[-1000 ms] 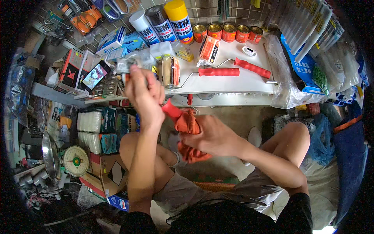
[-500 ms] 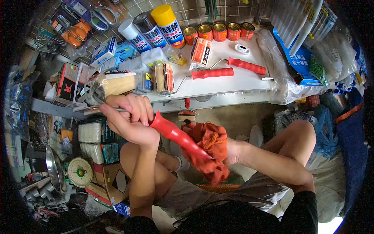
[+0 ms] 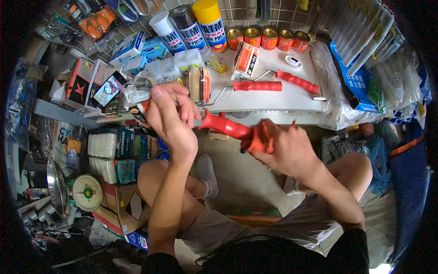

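My left hand [image 3: 169,119] is closed around the wire frame of a paint roller, just past its red handle [image 3: 223,127]. The roller's plastic-wrapped head [image 3: 133,95] sticks out to the left of my fingers. The handle lies almost level and points right, into my right hand [image 3: 288,150]. That hand presses an orange cloth [image 3: 262,136] around the handle's butt end. Both hands are held above my bent knees, just in front of the white shelf [image 3: 273,102].
Two more red-handled rollers [image 3: 258,86] [image 3: 297,81] lie on the shelf, behind them spray cans [image 3: 209,19] and small tins [image 3: 269,39]. A phone [image 3: 107,89] leans at the left. A kitchen scale [image 3: 86,192] and cardboard boxes [image 3: 119,214] stand on the floor at the left.
The roller has swung from steeply tilted to nearly level. My right hand and the cloth have slid along the handle to its end and risen. My left hand shifted right and up.
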A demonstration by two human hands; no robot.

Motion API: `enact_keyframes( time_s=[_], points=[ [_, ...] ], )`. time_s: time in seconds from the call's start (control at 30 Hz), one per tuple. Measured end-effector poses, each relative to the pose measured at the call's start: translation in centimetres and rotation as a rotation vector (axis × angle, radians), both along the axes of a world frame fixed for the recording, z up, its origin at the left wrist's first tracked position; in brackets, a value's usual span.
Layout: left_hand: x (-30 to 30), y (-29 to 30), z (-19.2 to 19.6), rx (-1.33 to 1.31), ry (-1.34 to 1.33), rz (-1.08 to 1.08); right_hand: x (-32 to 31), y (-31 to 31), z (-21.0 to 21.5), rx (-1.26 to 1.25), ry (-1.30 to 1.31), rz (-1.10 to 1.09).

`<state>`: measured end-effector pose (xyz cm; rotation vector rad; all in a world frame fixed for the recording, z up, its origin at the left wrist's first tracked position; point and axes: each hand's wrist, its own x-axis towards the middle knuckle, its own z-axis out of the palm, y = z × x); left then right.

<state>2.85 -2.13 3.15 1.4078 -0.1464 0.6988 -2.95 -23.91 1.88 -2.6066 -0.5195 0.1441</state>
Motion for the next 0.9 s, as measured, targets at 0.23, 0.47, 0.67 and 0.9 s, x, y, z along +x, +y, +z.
enact_keyframes(
  time_s=[0.23, 0.47, 0.67, 0.9],
  points=[
    [-0.9, 0.4, -0.1, -0.054, -0.015, -0.671, -0.6, -3.5, -1.8, 1.02, 0.731, -0.427],
    [-1.7, -2.8, -2.2, 0.441, 0.133, -0.437, 2.8, -5.5, -3.4, 1.353, 0.604, -0.545],
    [-4.8, -3.7, -4.1, 0.933, 0.354, -0.779, 6.9, -5.9, -2.5, 1.08, 0.168, -0.509],
    [-7.1, -2.7, -7.5, 1.573, 0.357, -0.867, 9.7, 0.7, -3.7, 1.145, 0.131, -0.354]
  ],
)
